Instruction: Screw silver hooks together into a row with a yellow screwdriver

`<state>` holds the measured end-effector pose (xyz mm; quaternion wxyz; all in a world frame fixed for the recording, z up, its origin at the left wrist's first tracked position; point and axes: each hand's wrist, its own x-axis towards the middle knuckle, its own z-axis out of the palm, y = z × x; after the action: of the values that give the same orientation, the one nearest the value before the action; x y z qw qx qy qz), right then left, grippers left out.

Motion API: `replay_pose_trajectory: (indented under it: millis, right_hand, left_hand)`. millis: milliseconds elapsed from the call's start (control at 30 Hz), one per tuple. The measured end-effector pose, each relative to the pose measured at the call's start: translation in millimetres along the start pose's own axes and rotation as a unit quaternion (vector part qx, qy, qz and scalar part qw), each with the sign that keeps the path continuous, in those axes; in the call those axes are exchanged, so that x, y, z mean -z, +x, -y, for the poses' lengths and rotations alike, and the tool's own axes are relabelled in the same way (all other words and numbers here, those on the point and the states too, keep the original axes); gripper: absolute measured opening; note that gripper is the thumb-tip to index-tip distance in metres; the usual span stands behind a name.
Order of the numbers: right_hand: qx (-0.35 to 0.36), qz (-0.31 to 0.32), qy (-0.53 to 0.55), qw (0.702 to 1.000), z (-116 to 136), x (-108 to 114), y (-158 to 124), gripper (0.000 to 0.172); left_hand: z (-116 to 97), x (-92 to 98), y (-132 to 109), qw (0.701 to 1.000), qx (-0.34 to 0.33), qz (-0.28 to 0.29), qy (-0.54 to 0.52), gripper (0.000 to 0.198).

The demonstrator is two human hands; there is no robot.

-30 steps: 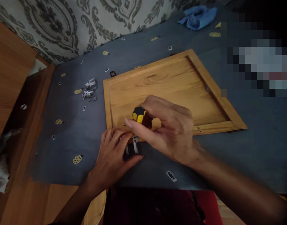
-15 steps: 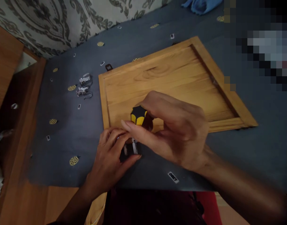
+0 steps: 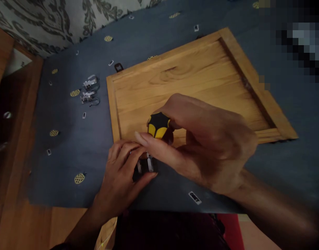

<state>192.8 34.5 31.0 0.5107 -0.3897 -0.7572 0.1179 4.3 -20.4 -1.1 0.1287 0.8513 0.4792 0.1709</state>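
Observation:
My right hand [image 3: 201,142] is closed round the yellow and black handle of a screwdriver [image 3: 158,125], which stands upright over the near left corner of a wooden cabinet door panel [image 3: 190,80]. My left hand [image 3: 121,173] pinches a small metal hinge [image 3: 146,165] at the panel's near edge, fingers curled around it. The screwdriver's tip is hidden by my fingers. The panel lies flat on a dark blue cloth [image 3: 71,146].
Two more metal hinges [image 3: 89,92] lie on the cloth left of the panel. A patterned wall [image 3: 57,21] is behind. Brown wooden furniture [image 3: 10,104] stands at the left. A pixelated area fills the top right. Something dark red is near my lap at the bottom.
The view has shifted, so the panel and hinges sit higher and further right in frame. My hands keep the same grip on screwdriver and hinge; the right hand looks a little closer.

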Motion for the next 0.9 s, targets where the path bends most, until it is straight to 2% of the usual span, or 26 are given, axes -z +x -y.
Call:
replay_pose_trajectory:
  millis: [233,367,467,600,900]
  right_hand:
    - [-0.022,0.021,0.012,0.999,-1,0,0,0.026]
    - [-0.01,0.003,0.038,0.999,-3,-2,-1,0.026]
    - [0.001,-0.008,0.048,0.999,-4,-5,-1,0.028]
    - [0.009,-0.01,0.074,0.997,-5,-7,-1,0.03]
    - [0.011,-0.003,0.092,0.996,-6,-7,1,0.03]
  left_hand:
    - [-1,1.9,0,1.0,-0.009,0.007,0.017,0.041]
    - [-3,14.8,-3,1.0,0.021,0.017,0.012,0.052]
    - [1,28.8,-3,0.999,0.041,-0.003,0.006,0.034]
    - [11,40.5,9,0.998,0.023,-0.037,0.046,0.012]
    - [23,30.5,36,0.987,-0.037,0.002,0.154,0.018]
